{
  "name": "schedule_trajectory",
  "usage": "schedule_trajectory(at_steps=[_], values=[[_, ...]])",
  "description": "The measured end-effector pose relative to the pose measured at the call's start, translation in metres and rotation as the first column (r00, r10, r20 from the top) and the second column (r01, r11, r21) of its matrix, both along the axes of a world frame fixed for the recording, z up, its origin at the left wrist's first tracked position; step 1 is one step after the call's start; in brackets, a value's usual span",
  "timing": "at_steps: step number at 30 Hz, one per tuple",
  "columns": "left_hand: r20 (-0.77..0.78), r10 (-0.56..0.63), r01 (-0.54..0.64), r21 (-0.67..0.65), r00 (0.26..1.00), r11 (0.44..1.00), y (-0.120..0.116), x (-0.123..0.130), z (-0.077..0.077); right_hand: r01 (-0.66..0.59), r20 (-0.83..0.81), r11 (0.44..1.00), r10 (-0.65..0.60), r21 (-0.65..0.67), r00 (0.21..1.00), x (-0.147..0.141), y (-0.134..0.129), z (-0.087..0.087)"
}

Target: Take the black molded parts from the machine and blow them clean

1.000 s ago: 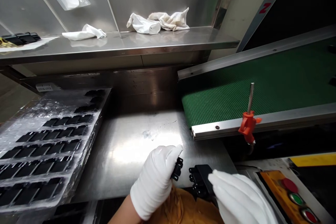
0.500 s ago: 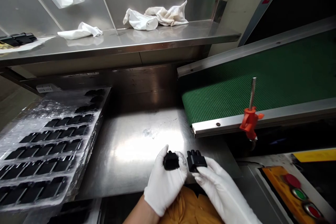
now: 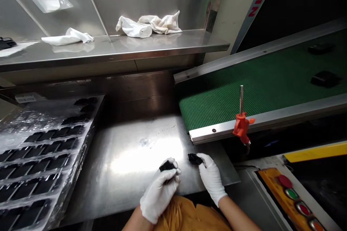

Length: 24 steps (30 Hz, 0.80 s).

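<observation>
Precariously, the left hand [image 3: 159, 192] pinches a black connector [image 3: 166, 166] in a narrow grip, and the right hand [image 3: 211, 177] holds a 2nd connector [image 3: 194, 158] likewise, both over the steel surface [image 3: 121, 195]; a slack pinch could drop either piece.

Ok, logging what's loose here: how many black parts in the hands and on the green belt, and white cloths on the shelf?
Black parts in hands: 2, one in the left hand, one in the right hand
Black parts on the green conveyor belt: 2
White cloths on the steel shelf: 3
Total: 7
</observation>
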<state>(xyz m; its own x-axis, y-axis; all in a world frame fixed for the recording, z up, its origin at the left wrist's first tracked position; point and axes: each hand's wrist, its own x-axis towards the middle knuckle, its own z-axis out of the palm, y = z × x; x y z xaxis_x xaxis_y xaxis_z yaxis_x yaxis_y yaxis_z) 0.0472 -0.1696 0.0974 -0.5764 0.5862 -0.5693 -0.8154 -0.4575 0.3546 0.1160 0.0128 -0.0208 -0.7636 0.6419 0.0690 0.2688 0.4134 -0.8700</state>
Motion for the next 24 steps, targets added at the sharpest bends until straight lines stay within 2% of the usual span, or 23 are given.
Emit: schedule_trajectory(at_steps=[3, 5, 7, 10, 13, 16, 20, 24], values=[[-0.011, -0.015, 0.014, -0.042, 1.000, 0.999, 0.001, 0.000, -0.002, 0.010, 0.095, 0.991, 0.003, -0.137, 0.995, -0.004, 0.005, -0.010], [-0.009, -0.025, 0.024, -0.068, 1.000, 0.997, 0.001, 0.000, -0.003, 0.008, 0.166, 0.986, 0.020, -0.167, 0.986, -0.005, 0.008, -0.012], [-0.011, -0.034, 0.033, -0.083, 0.999, 0.996, 0.001, 0.001, -0.005, -0.005, 0.223, 0.997, 0.023, -0.081, 0.974, -0.004, 0.012, -0.012], [-0.025, -0.035, 0.033, -0.083, 0.999, 0.996, 0.001, 0.000, -0.013, -0.042, 0.271, 0.984, -0.005, 0.170, 0.963, 0.003, 0.016, -0.011], [-0.014, -0.046, 0.045, -0.070, 0.999, 0.997, 0.004, -0.001, -0.028, -0.098, 0.282, 0.923, -0.011, 0.371, 0.959, 0.012, 0.017, -0.015], [0.043, -0.100, 0.103, -0.075, 0.994, 0.992, 0.015, -0.001, -0.049, -0.153, 0.298, 0.847, -0.006, 0.508, 0.955, 0.018, 0.012, -0.021], [0.123, -0.139, 0.159, -0.175, 0.983, 0.972, 0.036, 0.002, -0.072, -0.226, 0.378, 0.795, -0.003, 0.562, 0.926, 0.020, 0.003, -0.020], [0.102, -0.116, 0.136, -0.216, 0.988, 0.967, 0.047, 0.003, -0.077, -0.301, 0.459, 0.790, 0.028, 0.534, 0.888, 0.017, -0.002, -0.011]])
